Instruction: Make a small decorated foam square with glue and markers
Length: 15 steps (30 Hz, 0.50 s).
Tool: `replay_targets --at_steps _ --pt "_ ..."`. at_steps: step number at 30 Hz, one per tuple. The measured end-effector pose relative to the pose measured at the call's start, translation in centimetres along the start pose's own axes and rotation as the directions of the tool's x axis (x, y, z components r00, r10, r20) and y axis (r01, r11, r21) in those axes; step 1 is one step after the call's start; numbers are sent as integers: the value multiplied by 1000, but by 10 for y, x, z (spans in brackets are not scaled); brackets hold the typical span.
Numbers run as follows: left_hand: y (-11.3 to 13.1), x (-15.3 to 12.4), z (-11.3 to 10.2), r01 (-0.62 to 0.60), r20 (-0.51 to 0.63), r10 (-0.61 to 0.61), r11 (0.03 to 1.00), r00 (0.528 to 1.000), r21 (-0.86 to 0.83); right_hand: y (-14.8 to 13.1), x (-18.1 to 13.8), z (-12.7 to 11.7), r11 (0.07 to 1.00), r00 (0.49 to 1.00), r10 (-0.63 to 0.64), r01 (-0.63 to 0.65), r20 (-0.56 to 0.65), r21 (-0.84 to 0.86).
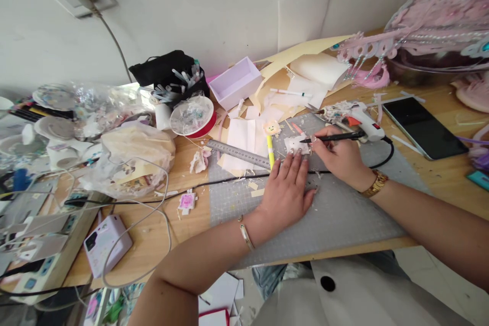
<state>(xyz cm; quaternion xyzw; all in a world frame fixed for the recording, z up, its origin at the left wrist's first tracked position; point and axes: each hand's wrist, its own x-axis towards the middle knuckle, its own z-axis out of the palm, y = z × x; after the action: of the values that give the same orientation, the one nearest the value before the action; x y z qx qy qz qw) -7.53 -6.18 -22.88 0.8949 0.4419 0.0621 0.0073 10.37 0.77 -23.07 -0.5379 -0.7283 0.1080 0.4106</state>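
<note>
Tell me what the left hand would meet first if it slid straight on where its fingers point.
The left hand would meet the small white piece first; its fingertips appear to be on its near edge already, though exact contact is hard to tell.

Black pen [346, 136], white piece [293, 143], grey gridded cutting mat [344, 219], lilac box [234, 81], gold watch [376, 183]

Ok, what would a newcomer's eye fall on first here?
Probably the right hand, holding a black pen to a small white piece over the gray mat, with the left hand spread at the piece's near edge. Next, likely the pink ornaments heaped at upper right.
</note>
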Motion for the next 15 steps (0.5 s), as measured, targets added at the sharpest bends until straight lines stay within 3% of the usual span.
replay_targets --at_steps 15 --pt "0 0 0 2 6 -2 1000 1000 -1 -1 0 1 1000 1000 0 0 1 -10"
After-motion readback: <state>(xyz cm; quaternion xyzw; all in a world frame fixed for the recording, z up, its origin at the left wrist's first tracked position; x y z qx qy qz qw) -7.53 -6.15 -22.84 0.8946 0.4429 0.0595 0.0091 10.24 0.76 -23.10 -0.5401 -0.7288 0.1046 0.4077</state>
